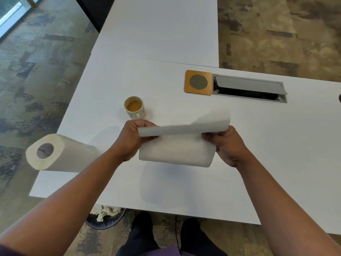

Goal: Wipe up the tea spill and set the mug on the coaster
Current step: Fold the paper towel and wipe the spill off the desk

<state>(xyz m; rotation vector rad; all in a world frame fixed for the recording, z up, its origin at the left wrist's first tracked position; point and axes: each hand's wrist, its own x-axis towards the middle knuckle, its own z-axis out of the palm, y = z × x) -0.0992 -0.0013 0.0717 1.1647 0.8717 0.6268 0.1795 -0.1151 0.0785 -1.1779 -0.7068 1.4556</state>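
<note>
Your left hand (132, 140) and right hand (226, 145) pinched a paper towel sheet (177, 150) above the table (184, 191), its long axis running left to right. Beyond stood the mug (135, 108), its print unreadable, well apart from the coaster (198, 82).

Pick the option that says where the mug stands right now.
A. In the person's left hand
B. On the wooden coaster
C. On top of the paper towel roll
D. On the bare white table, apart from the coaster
D: the mug stands on the bare white table, well to the left of the wooden coaster, and neither hand touches it, since both hold a paper towel sheet.
</note>
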